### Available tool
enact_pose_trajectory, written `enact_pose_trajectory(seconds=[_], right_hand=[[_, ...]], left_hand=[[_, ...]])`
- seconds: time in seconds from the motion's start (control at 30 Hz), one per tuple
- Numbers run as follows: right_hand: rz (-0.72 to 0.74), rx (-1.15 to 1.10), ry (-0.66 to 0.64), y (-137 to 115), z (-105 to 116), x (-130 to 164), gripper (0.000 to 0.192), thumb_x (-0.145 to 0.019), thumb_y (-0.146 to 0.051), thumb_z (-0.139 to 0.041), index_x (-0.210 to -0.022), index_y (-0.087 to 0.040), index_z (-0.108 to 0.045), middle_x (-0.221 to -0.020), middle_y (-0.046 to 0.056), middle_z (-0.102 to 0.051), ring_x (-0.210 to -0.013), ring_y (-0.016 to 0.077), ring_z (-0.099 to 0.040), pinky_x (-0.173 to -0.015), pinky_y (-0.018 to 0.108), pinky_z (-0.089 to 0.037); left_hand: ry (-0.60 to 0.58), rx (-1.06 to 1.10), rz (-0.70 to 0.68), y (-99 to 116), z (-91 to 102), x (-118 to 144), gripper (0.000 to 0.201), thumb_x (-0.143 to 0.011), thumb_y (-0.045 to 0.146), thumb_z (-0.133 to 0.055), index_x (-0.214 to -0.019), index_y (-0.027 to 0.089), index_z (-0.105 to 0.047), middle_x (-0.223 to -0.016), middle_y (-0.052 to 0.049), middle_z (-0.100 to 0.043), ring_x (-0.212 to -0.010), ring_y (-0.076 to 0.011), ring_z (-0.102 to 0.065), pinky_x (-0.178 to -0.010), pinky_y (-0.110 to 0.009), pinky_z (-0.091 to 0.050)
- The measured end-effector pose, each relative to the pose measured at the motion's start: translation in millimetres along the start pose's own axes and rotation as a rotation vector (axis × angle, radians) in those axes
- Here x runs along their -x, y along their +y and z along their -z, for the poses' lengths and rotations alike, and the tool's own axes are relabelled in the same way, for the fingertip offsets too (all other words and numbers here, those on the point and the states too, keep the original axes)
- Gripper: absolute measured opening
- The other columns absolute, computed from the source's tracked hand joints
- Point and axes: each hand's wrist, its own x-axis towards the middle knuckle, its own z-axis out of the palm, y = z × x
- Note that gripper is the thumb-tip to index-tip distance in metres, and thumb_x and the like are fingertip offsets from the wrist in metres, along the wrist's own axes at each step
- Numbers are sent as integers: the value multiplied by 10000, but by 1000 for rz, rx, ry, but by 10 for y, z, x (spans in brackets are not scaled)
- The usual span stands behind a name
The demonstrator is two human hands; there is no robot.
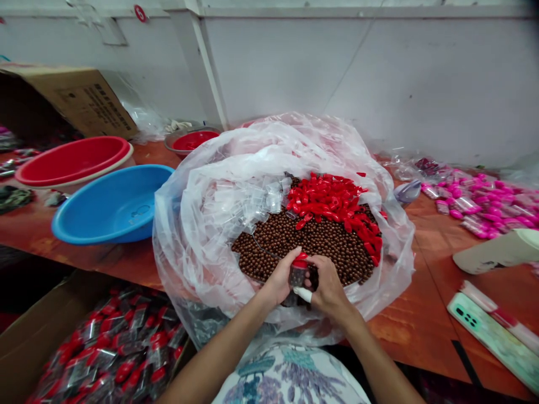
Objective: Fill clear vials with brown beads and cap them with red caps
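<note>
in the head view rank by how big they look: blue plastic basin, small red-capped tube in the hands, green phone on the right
1. Blue plastic basin, clearly largest.
2. Green phone, though it lies nearer the camera, which flatters it.
3. Small red-capped tube, held between left hand and right hand, smallest.

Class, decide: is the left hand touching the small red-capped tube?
Touching. The head view shows the left hand wrapped around the red-capped tube, fingers against its side.

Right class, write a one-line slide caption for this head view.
Both hands, left hand and right hand, hold a small red-capped tube over brown beads and red caps.
</note>
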Motion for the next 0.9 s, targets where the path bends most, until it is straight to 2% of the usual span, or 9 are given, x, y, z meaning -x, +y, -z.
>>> enact_pose_trajectory(seconds=[0.13, 0.3, 0.43, 0.53, 0.63, 0.7, 0.77, 0.83, 0.9], right_hand=[[-3, 76, -66, -37, 67, -57, 770, -690, -292, -601, -1357, -208, -225, -1245, 129, -430, -1135, 290, -415, -940, 467, -348], [87, 161, -123, -51, 146, -129, 672, -693, -341, -590, -1301, -185, -353, -1219, 134, -489, -1121, 293, -430, -958, 448, -302], [162, 223, -161, 25, 148, -148, 606, -688, -402, -584, -1239, -193, -439, -1175, 126, -542, -1065, 283, -479, -949, 430, -283], [216, 228, -168, 74, 135, -152, 562, -700, -407, -570, -1207, -187, -468, -1161, 116, -562, -1033, 267, -501, -959, 430, -262], [226, 200, -115, 79, 122, -147, 578, -696, -412, -574, -1202, -154, -464, -1149, 131, -563, -1031, 265, -503, -959, 437, -263], [205, 185, -99, 65, 111, -137, 604, -686, -426, -582, -1205, -146, -459, -1152, 140, -551, -1049, 270, -491, -947, 436, -280], [178, 176, -117, 44, 89, -118, 622, -678, -445, -594, -1210, -154, -457, -1160, 138, -538, -1062, 275, -478, -941, 437, -296], [151, 165, -160, 17, 56, -91, 640, -679, -465, -600, -1227, -170, -449, -1174, 128, -527, -1075, 277, -463, -946, 440, -300], [132, 155, -199, -14, 17, -61, 668, -678, -490, -603, -1250, -188, -436, -1192, 117, -519, -1095, 283, -447, -962, 451, -294]], left_hand=[[34, -73, -43, -45, 18, -17, 413, -759, 541, -490, -785, 144, -600, -536, -12, -593, -413, -118, -521, -430, -230, -396], [47, -105, -88, -71, -8, -25, 419, -753, 560, -455, -663, 158, -533, -454, 23, -507, -363, -93, -446, -402, -220, -359], [17, -111, -121, -85, -48, -21, 323, -750, 472, -465, -797, 168, -564, -446, 54, -464, -349, -75, -399, -384, -196, -309], [19, -131, -144, -113, -59, -7, 372, -758, 466, -445, -949, 174, -574, -457, 64, -453, -359, -71, -383, -390, -187, -298], [41, -244, -171, -100, -23, 6, 457, -789, 514, -398, -1053, 175, -554, -498, 49, -495, -400, -90, -426, -430, -212, -351], [59, -428, -255, -9, 40, -11, 491, -817, 537, -356, -1049, 160, -566, -591, 9, -567, -498, -114, -501, -519, -244, -414], [110, -660, -403, 173, 129, -57, 487, -843, 524, -330, -1029, 152, -581, -728, -28, -611, -615, -132, -546, -613, -264, -444], [248, -897, -590, 429, 228, -132, 416, -853, 464, -369, -1043, 157, -576, -868, -50, -607, -707, -141, -558, -693, -281, -452], [456, -1122, -786, 703, 316, -232, 321, -842, 349, -439, -1071, 161, -563, -979, -69, -575, -801, -154, -555, -793, -302, -436]])
